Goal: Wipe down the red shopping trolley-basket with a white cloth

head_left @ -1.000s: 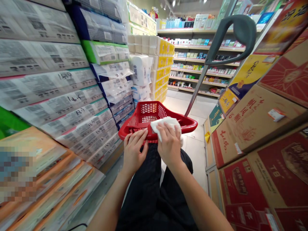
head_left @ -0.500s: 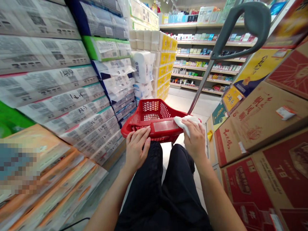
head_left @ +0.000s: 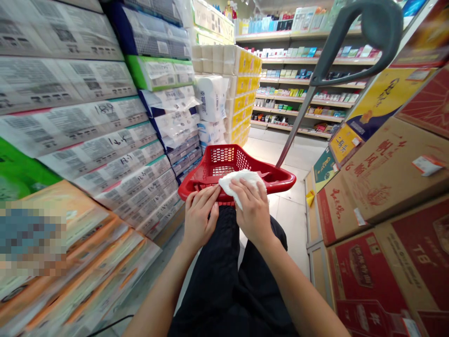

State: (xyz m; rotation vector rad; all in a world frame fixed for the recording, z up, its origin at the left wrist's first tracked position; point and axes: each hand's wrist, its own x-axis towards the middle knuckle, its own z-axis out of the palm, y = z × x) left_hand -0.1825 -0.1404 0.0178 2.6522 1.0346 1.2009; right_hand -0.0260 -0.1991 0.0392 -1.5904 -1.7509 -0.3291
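Observation:
A red plastic shopping basket [head_left: 210,154] with perforated walls sits just in front of my knees, its long grey pull handle [head_left: 315,77] rising on the right. My left hand [head_left: 201,213] grips the near rim on the left, fingers laid over the top. In my right hand [head_left: 253,206] is a white cloth [head_left: 242,180], bunched under the fingers and pressed on the middle of that rim. The cloth covers the flat panel there. My two hands are close together, with the cloth's left corner at the left fingertips.
Stacked wrapped paper packs [head_left: 122,140] line the left side, with orange packs [head_left: 87,262] nearer me. Cardboard cartons [head_left: 379,178] stand along the right. Behind the basket are tissue-roll packs [head_left: 231,93] and shelves [head_left: 298,61] of small boxed goods.
My right hand has slid the white cloth leftward along the rim, from the right end to the middle. My left hand stays in place on the basket.

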